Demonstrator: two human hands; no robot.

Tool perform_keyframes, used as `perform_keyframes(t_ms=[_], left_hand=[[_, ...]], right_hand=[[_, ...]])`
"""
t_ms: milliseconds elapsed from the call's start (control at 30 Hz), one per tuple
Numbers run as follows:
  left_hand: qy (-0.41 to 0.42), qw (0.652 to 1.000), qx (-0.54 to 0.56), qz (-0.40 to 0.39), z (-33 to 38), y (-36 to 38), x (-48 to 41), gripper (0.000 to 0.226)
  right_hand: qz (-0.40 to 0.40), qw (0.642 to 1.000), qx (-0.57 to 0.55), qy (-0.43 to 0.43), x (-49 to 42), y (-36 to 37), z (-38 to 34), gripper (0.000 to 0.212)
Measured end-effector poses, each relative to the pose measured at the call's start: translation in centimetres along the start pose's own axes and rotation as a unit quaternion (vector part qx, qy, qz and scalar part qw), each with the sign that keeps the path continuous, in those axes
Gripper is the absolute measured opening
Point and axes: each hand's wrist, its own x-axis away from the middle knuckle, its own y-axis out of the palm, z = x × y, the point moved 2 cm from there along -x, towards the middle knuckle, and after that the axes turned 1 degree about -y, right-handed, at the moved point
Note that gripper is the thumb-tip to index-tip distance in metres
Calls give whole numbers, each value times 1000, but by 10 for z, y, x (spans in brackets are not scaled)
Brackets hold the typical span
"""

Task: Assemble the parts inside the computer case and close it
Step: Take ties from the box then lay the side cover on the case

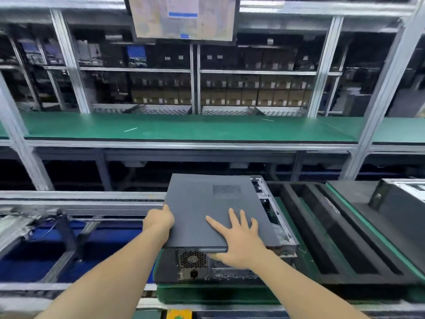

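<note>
Computer case on green mat, green workbench, stocked shelves behind

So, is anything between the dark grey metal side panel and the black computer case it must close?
Nothing visible. The dark grey metal side panel lies on the black computer case, shifted left. The left hand grips its edge; the right hand lies flat on top.

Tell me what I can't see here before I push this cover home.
Head view only:
Most of the inside of the case: hidden under the cover.
Fingertips of the left hand: curled behind the cover's left edge.
Screen overhead: blurred, cut by the top edge.
Second case at right: cut by the right edge.
</note>
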Motion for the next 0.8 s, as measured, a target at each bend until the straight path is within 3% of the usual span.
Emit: perform_keyframes(t_ms=[801], left_hand=[[-2, 998, -66, 7, 8, 37, 44, 48]], right_hand=[[-17, 999, -22, 21, 32, 9, 43, 92]])
